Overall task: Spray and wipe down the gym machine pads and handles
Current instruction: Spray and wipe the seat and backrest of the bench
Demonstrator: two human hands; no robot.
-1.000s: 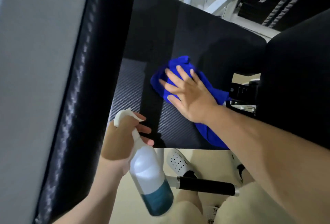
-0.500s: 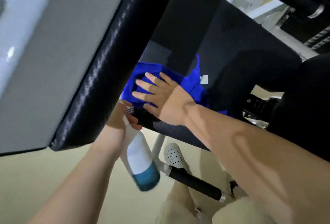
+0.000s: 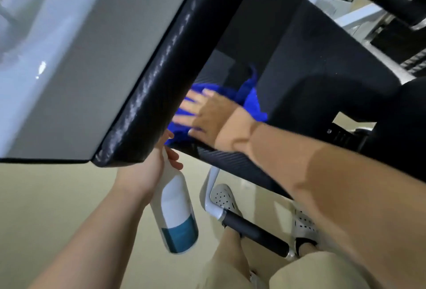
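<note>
**Flat palm on the cloth, bottle in the other hand**

My right fingers [image 3: 192, 100] are straight and spread, pressing the blue cloth [image 3: 251, 102] flat against the black seat pad [image 3: 311, 76]. They show blurred. The cloth bunches out beyond my right hand [image 3: 207, 115], and its near corner is hidden behind the black edge of a grey-backed pad [image 3: 161, 76] that crosses in front.

My left fingers [image 3: 174, 157] curl round the neck of the spray bottle [image 3: 175, 208]. My left hand [image 3: 143, 173] grips it just under that pad's corner, with the base tilted down and blue liquid pooled at the bottom. I cannot see the nozzle.

Further down, a black handle [image 3: 255, 233] sticks out from a white tube [image 3: 211, 187]. My white perforated shoes [image 3: 223, 196] stand on the beige floor [image 3: 57, 208].
</note>
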